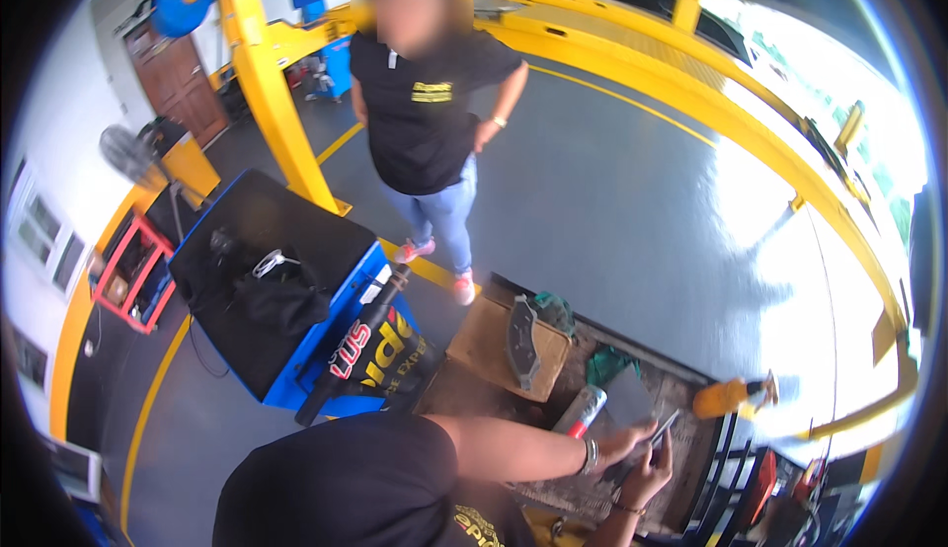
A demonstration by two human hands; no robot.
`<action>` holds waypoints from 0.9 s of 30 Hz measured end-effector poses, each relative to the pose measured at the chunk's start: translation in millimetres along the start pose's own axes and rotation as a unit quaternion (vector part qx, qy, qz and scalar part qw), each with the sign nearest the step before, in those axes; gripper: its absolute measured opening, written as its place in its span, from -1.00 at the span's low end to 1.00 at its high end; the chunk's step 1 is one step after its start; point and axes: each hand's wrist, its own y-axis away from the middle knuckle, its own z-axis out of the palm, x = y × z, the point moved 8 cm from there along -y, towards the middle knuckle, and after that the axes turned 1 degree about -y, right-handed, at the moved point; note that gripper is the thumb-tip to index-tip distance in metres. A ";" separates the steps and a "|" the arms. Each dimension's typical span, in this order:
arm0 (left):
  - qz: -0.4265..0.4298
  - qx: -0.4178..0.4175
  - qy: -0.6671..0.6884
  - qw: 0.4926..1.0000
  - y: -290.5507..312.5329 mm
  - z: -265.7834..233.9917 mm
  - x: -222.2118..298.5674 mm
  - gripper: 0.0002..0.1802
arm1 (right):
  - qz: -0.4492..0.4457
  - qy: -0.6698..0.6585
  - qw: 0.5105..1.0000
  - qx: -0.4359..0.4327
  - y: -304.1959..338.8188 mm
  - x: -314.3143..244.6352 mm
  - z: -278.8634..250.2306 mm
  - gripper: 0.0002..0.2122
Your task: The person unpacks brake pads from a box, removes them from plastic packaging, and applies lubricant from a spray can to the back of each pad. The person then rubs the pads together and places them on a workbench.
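Note:
My left hand (626,442) reaches in from the left, a bracelet at its wrist, and grips a small, thin, dark flat piece (665,429). Close below it, my right hand (648,474) has its fingers closed on the same piece. What the piece is cannot be made out. Just beyond the hands lies a flat grey sheet (626,397). A white and red cylindrical can (583,411) lies tilted beside my left wrist. Farther off, a curved grey brake pad (522,343) rests on a brown cardboard box (469,335).
Crumpled green plastic (609,362) lies on the worn bench top (681,461). At its right stands a yellow bottle (720,399). A blue cabinet (341,350) with a black top is to the left. Ahead stands a person (420,103), near a yellow car lift (262,93).

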 end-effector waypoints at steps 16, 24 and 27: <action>0.156 0.141 -0.134 0.968 121.7 -167.5 65.0 -0.47 | 0.378 -0.627 0.670 0.118 52.7 99.0 -11.4 -0.56; 0.220 0.136 -0.499 0.827 92.9 -154.8 55.0 -0.53 | 0.357 -0.611 0.697 0.117 36.0 102.6 -10.3 -0.58; 0.106 0.128 -0.521 0.837 38.3 -123.5 31.7 -0.46 | 0.353 -0.625 0.685 0.125 39.4 106.5 -15.8 -0.59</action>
